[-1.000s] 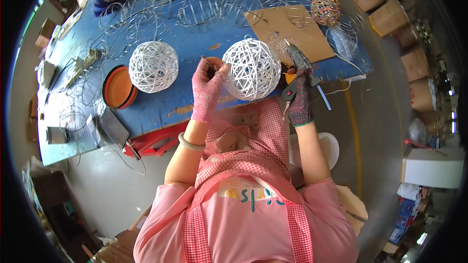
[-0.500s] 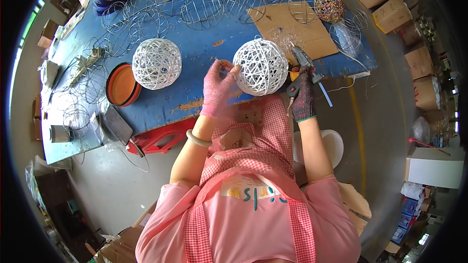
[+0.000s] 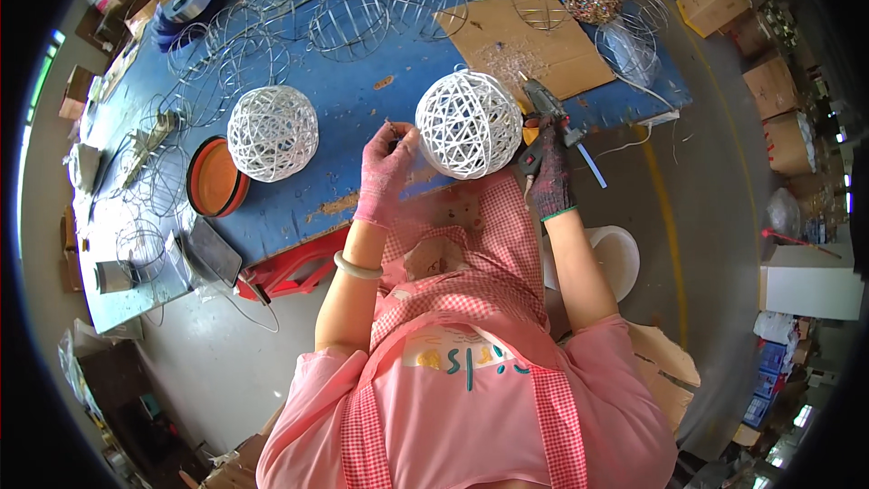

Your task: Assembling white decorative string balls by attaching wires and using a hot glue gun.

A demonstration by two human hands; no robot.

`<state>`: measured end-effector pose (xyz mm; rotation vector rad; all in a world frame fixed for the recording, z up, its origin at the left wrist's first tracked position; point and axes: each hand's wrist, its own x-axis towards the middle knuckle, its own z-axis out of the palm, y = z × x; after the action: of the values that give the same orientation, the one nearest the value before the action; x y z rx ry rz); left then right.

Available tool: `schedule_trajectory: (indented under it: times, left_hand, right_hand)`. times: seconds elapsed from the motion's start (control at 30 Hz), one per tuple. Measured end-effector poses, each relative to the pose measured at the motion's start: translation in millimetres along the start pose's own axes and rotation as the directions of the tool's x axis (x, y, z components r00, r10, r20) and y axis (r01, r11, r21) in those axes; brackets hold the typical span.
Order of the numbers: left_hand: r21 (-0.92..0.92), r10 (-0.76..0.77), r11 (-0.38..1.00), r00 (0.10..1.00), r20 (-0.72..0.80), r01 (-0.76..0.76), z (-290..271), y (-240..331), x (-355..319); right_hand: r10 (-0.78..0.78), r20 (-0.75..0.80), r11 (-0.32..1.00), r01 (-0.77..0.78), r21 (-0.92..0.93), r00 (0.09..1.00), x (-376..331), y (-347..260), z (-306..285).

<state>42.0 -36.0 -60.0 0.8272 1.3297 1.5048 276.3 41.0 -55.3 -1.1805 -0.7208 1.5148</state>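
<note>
White balls (image 3: 468, 124) stand well apart near table's edge (image 3: 294, 226); right hand (image 3: 552, 167) clasps glue gun (image 3: 549, 105), left hand (image 3: 385, 170), grip unclear.

From the left hand (image 3: 387, 167), a gap leads toward 12 o'clock until wire frames (image 3: 347, 20); the right ball (image 3: 469, 124) blocks 2, the left ball (image 3: 273, 133) 10.

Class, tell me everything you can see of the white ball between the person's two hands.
The white ball is a round, openwork shell of criss-crossing strands that look like cord, with irregular gaps between them. A small loop shows at its top. It appears near the front edge of the blue table; whether it rests there is unclear. The left hand is close by its left side, the right hand by its right; any contact is hard to tell.
</note>
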Motion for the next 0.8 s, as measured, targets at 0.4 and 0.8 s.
schedule_trajectory:
  times: [0.4, 0.8]
  left_hand:
    - [-0.027, 0.118, 0.993, 0.993, -0.006, -0.118, 16.4, -1.6, 1.9]
    - [-0.092, 0.071, 0.994, 0.995, 0.075, -0.064, -3.4, -2.2, -1.1]
  right_hand:
    - [0.072, 0.052, 0.996, -0.069, -0.065, 0.996, -5.0, -3.6, -11.4]
    - [-0.012, 0.068, 0.967, -0.006, 0.256, 0.998, -42.4, -1.8, -27.8]
